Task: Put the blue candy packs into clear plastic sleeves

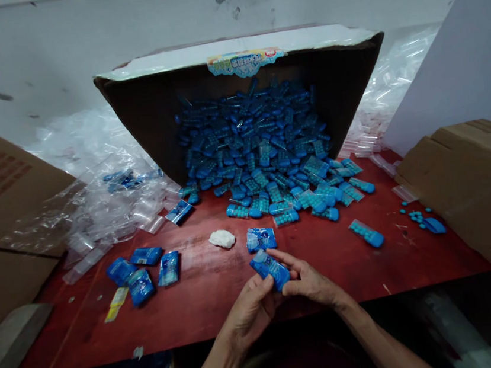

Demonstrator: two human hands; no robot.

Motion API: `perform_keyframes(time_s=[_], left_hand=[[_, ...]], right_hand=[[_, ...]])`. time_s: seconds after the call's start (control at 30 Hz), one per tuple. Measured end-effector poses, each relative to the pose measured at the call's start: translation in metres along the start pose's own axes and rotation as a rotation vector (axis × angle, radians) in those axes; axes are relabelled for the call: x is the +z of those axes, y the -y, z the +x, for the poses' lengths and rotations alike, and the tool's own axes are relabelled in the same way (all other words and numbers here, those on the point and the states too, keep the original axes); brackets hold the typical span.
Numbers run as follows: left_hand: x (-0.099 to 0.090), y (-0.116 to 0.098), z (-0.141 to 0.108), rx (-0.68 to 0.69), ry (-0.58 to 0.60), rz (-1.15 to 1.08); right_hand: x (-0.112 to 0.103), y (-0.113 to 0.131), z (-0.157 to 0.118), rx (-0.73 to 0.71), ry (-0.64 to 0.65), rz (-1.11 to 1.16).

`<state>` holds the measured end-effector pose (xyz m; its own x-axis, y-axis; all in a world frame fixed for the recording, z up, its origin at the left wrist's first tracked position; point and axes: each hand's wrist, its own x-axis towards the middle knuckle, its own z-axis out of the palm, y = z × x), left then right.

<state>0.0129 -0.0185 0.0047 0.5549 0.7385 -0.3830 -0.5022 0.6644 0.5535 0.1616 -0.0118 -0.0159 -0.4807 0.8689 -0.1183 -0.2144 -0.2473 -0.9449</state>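
Between them, my left hand (254, 306) and my right hand (310, 283) hold a blue printed packet (270, 269) above the front part of the red table. My left thumb presses on its lower left side, and my right fingers close on its right side and top. Just beyond it lies another blue packet (261, 239) on the tabletop. A crumpled white wad (222, 239) rests to the left of that packet. Farther left, several blue packets (140, 287) lie in a loose group beside a yellow strip (116, 304).
A cardboard box on its side (138, 110) spills many blue-capped clear tubes with turquoise beads (273, 192) onto the red table (214, 289). Clear plastic sleeves (95, 166) heap up at left. One filled tube (367, 233) and loose beads (417, 218) lie near a carton (474, 191) at right.
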Motion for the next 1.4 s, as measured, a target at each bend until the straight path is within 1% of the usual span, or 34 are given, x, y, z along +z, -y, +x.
perform_keyframes(time_s=[0.07, 0.17, 0.3, 0.4, 0.53, 0.67, 0.73, 0.8, 0.9, 1.0, 1.1, 1.2, 1.27, 1.3, 1.33, 1.4], left_hand=[[-0.003, 0.003, 0.0, 0.008, -0.002, 0.001], [-0.006, 0.008, 0.001, 0.032, -0.018, -0.002], [-0.002, 0.009, 0.0, 0.022, 0.008, 0.007], [0.0, 0.008, 0.0, 0.041, 0.002, -0.003], [0.002, 0.008, 0.001, 0.057, -0.054, 0.017], [0.003, 0.009, 0.0, 0.05, -0.049, 0.007], [0.003, 0.009, -0.001, 0.047, -0.044, 0.002], [0.002, 0.01, -0.002, 0.075, -0.053, 0.0], [-0.002, 0.01, 0.001, 0.164, -0.108, -0.02], [-0.006, 0.009, 0.005, 0.214, -0.185, -0.013], [-0.007, 0.008, 0.008, 0.217, -0.253, 0.077], [-0.005, 0.007, 0.009, 0.206, -0.292, 0.1], [-0.002, 0.006, 0.008, 0.189, -0.322, 0.022], [-0.001, 0.005, 0.008, 0.177, -0.342, -0.026], [0.0, 0.004, 0.007, 0.168, -0.361, -0.068], [0.0, 0.001, 0.006, 0.152, -0.366, -0.116]], right_hand=[[0.0, 0.001, 0.001, -0.019, 0.009, 0.002], [0.003, -0.001, 0.002, -0.012, 0.017, 0.072], [0.004, -0.006, 0.002, 0.01, 0.0, 0.148], [0.005, -0.006, 0.002, 0.029, -0.036, 0.096], [0.007, -0.002, 0.001, 0.017, -0.058, -0.005], [0.007, 0.0, -0.001, 0.048, -0.021, 0.005], [0.007, 0.001, -0.003, 0.037, -0.001, -0.01], [0.007, 0.001, -0.004, -0.008, -0.026, -0.062], [0.01, 0.002, -0.006, -0.095, -0.169, -0.183], [0.017, 0.005, -0.007, -0.193, -0.307, -0.387], [0.022, 0.007, -0.007, -0.279, -0.387, -0.577], [0.025, 0.004, -0.008, -0.365, -0.39, -0.805], [0.025, 0.0, -0.008, -0.424, -0.388, -0.967], [0.025, -0.002, -0.008, -0.441, -0.385, -1.008], [0.025, -0.003, -0.008, -0.444, -0.382, -1.004], [0.022, -0.004, -0.008, -0.403, -0.371, -0.861]])
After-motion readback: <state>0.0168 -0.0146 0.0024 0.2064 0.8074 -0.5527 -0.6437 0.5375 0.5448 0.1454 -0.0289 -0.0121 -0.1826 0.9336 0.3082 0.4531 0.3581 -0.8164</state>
